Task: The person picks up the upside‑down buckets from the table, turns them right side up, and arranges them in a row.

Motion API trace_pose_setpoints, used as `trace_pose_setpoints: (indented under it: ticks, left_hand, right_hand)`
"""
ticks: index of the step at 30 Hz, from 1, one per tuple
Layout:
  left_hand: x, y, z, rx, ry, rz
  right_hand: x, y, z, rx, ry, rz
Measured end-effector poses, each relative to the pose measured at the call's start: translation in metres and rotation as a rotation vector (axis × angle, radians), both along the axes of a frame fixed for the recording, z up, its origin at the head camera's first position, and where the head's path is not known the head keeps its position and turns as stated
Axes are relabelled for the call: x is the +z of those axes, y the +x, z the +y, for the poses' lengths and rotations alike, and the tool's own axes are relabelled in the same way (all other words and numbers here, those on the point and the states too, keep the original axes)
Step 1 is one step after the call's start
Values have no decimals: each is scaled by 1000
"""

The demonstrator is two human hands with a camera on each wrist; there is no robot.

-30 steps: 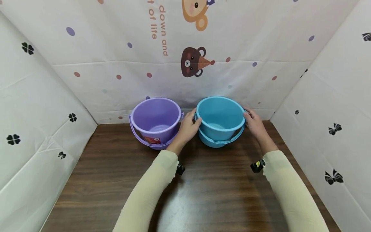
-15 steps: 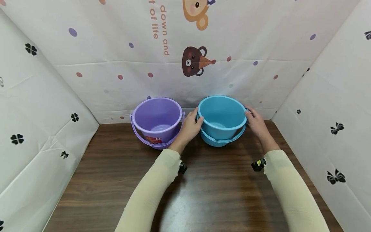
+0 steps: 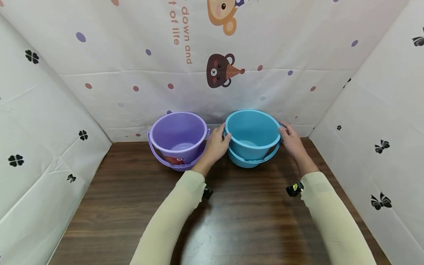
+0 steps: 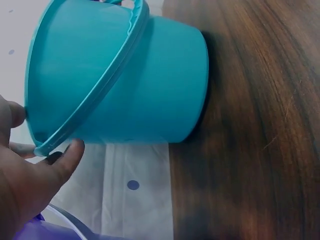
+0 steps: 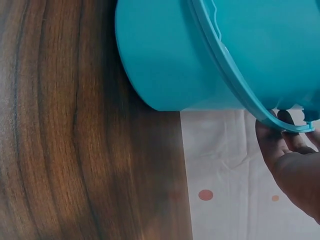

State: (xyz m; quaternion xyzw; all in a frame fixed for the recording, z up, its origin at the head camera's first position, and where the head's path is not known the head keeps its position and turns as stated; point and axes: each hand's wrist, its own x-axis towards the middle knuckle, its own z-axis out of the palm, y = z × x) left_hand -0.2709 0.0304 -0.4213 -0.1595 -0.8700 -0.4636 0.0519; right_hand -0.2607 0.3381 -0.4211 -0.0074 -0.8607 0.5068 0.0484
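A blue bucket (image 3: 253, 147) stands upright at the back of the wooden table, its handle hanging down across its front. At the bucket's left side my left hand (image 3: 216, 145) grips it just below the rim, thumb toward the front. In the left wrist view, the thumb (image 4: 70, 162) lies beside the blue handle's (image 4: 95, 95) end. On the opposite side my right hand (image 3: 291, 141) holds the bucket by the rim. In the right wrist view, its fingers (image 5: 270, 142) reach behind the handle near where it joins. Both hands' far fingertips are partly hidden.
To the left, a purple bucket (image 3: 179, 132) with a red label stands close beside my left forearm, its handle lowered. A printed white cloth (image 3: 132, 48) rises right behind both buckets. White side panels (image 3: 374, 110) border the wooden table (image 3: 238, 221) left and right.
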Motion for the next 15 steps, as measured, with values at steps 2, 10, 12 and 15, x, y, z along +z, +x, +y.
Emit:
trace_pose_setpoints:
  ticks: [2,10,12,15]
  left_hand:
    - [1,0,-1,3,-26,28]
    - [7,5,-4,7,-124,142]
    - [9,7,-3,6,-129,168]
    - [13,11,-4,9,-125,206]
  right_hand:
    - [0,0,-2,-12,-1,1]
    - [0,2,-8,-45,-36,-14]
    - [0,4,-9,-61,-58,-6]
    - [2,6,-11,-99,-71,19]
